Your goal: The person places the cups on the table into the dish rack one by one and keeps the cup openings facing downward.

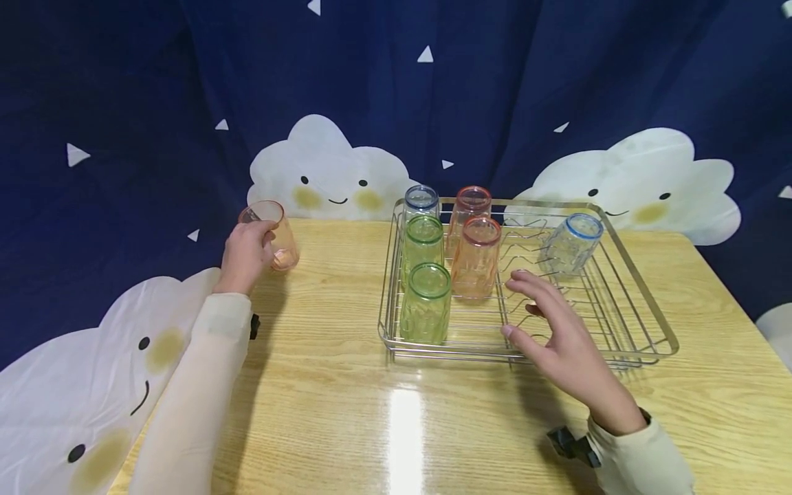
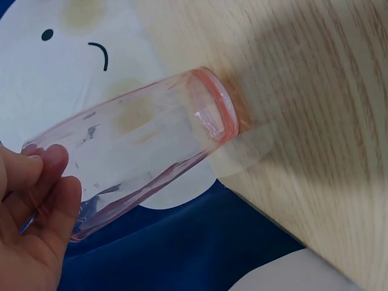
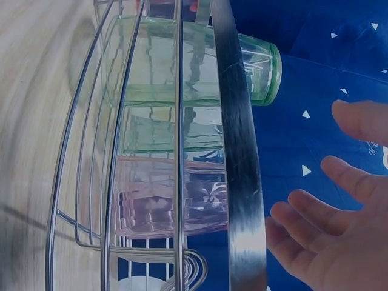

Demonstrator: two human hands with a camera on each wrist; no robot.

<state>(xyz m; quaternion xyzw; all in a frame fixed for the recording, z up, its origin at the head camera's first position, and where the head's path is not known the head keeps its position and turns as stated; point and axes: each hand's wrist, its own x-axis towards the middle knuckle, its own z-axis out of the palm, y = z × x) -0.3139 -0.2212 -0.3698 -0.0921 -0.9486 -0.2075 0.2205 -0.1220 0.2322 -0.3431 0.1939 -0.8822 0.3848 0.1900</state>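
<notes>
My left hand (image 1: 243, 256) pinches a clear pink drinking glass (image 1: 285, 239) near its upper rim, at the table's left. In the left wrist view the glass (image 2: 145, 133) shows its thick base close to the wood. My right hand (image 1: 559, 344) is over the front of a wire dish rack (image 1: 645, 289), fingers spread and loosely bent, holding nothing. Nearest its fingertips are an orange-pink glass (image 1: 475, 268) and a blue-tinted glass (image 1: 572, 247) that leans in the rack. In the right wrist view the hand (image 3: 333, 233) appears beside the rack's flat metal rim (image 3: 236, 133).
Two green glasses (image 1: 427, 313), a dark-blue-rimmed glass (image 1: 422, 201) and a red glass (image 1: 473, 205) stand base-up in the rack's left part. The wooden table (image 1: 328, 385) meets a dark blue curtain (image 1: 371, 69) with cloud shapes at the back and left.
</notes>
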